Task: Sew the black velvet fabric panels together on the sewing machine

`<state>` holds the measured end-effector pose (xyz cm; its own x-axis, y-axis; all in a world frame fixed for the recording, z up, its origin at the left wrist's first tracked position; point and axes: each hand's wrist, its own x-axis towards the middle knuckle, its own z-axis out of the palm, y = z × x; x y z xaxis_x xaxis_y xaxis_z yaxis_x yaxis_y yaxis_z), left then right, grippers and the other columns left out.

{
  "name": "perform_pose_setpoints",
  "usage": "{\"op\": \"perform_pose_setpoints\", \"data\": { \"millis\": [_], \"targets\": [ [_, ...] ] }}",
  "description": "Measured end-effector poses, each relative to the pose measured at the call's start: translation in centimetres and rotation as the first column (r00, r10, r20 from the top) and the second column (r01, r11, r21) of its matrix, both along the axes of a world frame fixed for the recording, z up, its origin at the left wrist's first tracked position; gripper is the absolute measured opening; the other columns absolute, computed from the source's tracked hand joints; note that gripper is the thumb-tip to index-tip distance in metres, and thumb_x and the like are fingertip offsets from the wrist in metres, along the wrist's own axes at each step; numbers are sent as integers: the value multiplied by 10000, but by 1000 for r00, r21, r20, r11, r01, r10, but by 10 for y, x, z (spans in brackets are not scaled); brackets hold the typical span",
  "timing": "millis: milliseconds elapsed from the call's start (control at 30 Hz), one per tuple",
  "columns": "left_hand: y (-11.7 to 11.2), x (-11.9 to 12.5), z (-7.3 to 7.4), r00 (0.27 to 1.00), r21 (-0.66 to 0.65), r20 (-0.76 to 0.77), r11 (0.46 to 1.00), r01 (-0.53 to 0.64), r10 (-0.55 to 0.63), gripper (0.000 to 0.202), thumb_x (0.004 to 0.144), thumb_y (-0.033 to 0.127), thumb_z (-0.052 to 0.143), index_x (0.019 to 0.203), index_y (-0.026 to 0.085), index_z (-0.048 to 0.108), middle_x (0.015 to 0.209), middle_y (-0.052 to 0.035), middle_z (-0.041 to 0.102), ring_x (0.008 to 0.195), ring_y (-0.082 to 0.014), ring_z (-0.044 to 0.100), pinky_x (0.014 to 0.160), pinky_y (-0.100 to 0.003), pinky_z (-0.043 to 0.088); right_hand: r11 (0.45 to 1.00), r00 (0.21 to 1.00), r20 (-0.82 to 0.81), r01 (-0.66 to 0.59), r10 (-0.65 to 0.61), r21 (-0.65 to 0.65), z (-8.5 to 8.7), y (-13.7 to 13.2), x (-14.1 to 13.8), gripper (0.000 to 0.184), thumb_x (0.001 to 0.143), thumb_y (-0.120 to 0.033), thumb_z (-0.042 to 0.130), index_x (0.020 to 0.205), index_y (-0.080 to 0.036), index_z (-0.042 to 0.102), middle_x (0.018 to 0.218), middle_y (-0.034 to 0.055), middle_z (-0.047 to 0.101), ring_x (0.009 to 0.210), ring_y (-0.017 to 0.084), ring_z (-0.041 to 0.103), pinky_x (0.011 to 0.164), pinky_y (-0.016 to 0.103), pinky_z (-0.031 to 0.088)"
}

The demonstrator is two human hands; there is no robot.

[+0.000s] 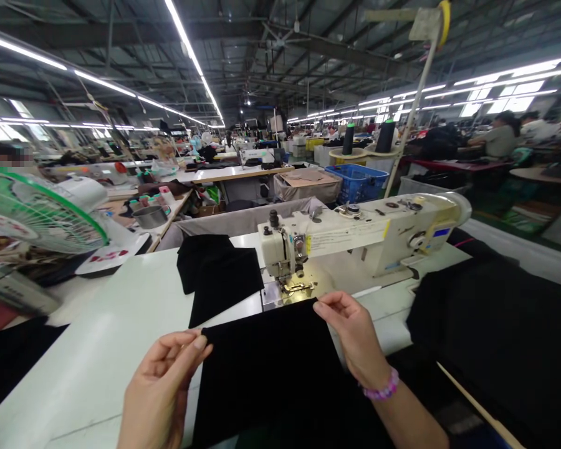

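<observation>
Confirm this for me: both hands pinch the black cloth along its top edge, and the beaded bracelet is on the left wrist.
Wrong wrist: the head view shows the beaded bracelet on the right. The left hand and right hand do pinch the black cloth along its top edge.

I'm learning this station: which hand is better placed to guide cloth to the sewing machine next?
Probably the right hand: it pinches a corner of the black cloth near the lit needle area; the left hand pinches another corner, farther from it.
</observation>
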<state>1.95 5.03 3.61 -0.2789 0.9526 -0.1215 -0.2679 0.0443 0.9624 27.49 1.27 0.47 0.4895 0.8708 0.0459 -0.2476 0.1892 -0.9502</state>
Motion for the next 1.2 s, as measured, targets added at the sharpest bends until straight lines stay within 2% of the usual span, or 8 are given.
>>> {"op": "perform_pose_setpoints", "data": {
  "millis": [167, 300, 400, 467, 600, 800, 1000, 1200],
  "targets": [
    [12, -13, 32, 965, 221, -260, 975, 25, 35, 312, 524, 272, 886, 675, 194, 625, 808, 29, 722, 667, -97, 640, 654, -164, 554, 993, 986, 123, -119, 114, 29, -3, -13, -5, 253, 729, -344, 801, 846, -207, 623, 812, -3, 643, 781, 166, 612, 733, 269, 511],
    [46, 5, 60, 658, 308, -753, 878, 366, -10, 122, 715, 234, 722, 694, 210, 605, 823, 9, 731, 742, -151, 656, 695, -244, 500, 958, 862, 426, -284, 276, -46, -27, -47, -24, 106, 815, -159, 638, 858, -221, 563, 810, -17, 586, 790, 153, 593, 748, 250, 498],
    [83, 41, 35, 296, 5, -918, 740, 672, -263, 94, 714, 118, 585, 696, 210, 593, 705, 19, 673, 669, -161, 614, 638, -264, 445, 935, 733, 604, -351, 312, -57, -61, -70, -36, 166, 811, -79, 591, 862, -229, 540, 791, -26, 582, 744, 140, 595, 701, 225, 496],
    [104, 65, 2, 219, -86, -911, 682, 727, -349, 132, 655, 77, 597, 629, 204, 577, 619, 35, 621, 601, -147, 571, 582, -250, 404, 932, 669, 701, -363, 246, 19, -83, -77, -39, 177, 844, -55, 553, 872, -230, 543, 798, -18, 600, 726, 137, 606, 678, 219, 502],
    [119, 91, -51, 215, -113, -892, 657, 745, -397, 163, 646, 58, 605, 598, 199, 537, 601, 47, 582, 598, -133, 546, 581, -238, 381, 888, 515, 855, -416, 53, 195, -99, -75, -28, 249, 913, -25, 469, 1027, -212, 589, 889, 43, 662, 813, 173, 652, 744, 263, 552],
    [116, 88, -62, 278, -80, -876, 688, 721, -393, 168, 670, 73, 603, 618, 201, 508, 620, 54, 559, 595, -122, 517, 591, -239, 376, 823, 215, 969, -523, -124, 221, -86, -69, -7, 288, 946, -19, 408, 1110, -139, 612, 895, 101, 718, 812, 201, 689, 769, 306, 593],
    [144, 96, -73, 318, -100, -835, 692, 715, -449, 194, 678, 93, 676, 630, 188, 514, 609, 68, 553, 577, -107, 512, 578, -229, 398, 865, 114, 962, -419, -250, 274, -82, -55, -7, 239, 972, -69, 435, 1001, -152, 657, 883, 80, 723, 815, 204, 688, 756, 338, 565],
    [166, 102, -76, 297, -121, -820, 656, 745, -489, 182, 783, 152, 733, 718, 157, 563, 658, 63, 565, 570, -98, 518, 579, -240, 436, 869, 158, 952, -390, -261, 303, -81, -43, -11, 246, 941, -55, 447, 1008, -160, 660, 946, 70, 739, 925, 201, 680, 828, 345, 547]
  ]
}}
